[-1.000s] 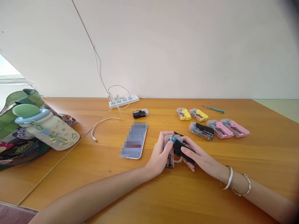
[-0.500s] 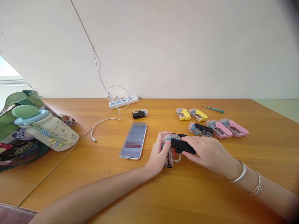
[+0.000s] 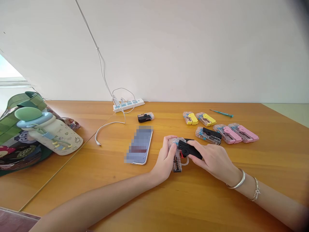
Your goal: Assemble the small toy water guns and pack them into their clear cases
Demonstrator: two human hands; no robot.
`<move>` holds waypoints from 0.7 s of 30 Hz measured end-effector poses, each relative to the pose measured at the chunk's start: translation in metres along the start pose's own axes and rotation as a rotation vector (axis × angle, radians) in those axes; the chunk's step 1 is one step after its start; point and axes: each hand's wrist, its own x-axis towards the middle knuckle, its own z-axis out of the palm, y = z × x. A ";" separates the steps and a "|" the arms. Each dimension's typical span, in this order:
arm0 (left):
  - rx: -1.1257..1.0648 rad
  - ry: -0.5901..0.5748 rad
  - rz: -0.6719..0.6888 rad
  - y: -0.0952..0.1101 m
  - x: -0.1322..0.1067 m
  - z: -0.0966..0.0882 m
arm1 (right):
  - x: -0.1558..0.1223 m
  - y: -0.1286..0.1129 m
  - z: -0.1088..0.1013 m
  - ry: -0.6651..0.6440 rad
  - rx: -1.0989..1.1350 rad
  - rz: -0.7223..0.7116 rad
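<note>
Left grip (image 3: 165,158) closed around the clear toy (image 3: 176,162), just right of the phone (image 3: 140,145); right grip (image 3: 212,161) closed on its black piece (image 3: 187,149), now tilted, level earlier. Pink cases (image 3: 227,133) lie beyond, apart.

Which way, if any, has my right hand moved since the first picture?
Yes: the right hand, on the clear plastic and black object, has shifted slightly rightward, judged against the white power strip by the wall.
</note>
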 end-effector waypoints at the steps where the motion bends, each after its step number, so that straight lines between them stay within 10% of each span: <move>1: 0.001 -0.001 -0.008 0.000 0.000 0.000 | 0.000 0.000 0.000 -0.010 0.011 0.005; 21: -0.202 -0.078 -0.122 0.000 0.007 -0.006 | 0.003 0.006 -0.004 0.001 0.086 0.012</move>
